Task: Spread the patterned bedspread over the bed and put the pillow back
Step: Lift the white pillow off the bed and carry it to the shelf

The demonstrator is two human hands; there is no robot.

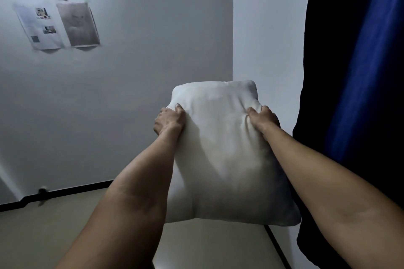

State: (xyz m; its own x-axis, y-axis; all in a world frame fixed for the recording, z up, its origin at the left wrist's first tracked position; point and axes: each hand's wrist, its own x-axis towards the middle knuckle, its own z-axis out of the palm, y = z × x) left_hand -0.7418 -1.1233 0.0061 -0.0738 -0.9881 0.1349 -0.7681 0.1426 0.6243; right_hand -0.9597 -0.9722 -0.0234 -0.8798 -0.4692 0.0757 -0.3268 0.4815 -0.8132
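Observation:
A plump white pillow (223, 150) hangs in the air in front of me, held upright between both arms. My left hand (169, 120) grips its upper left edge, thumb pressed into the fabric. My right hand (263, 120) grips its upper right edge, fingers dug into the cloth. Both arms are stretched forward. Neither the bed nor the patterned bedspread is in view.
A pale wall (131, 94) stands ahead with taped paper sheets (56, 26) and a label at the upper left. A dark and blue curtain (354, 72) hangs at the right. Beige floor (54, 225) with a black skirting strip lies below.

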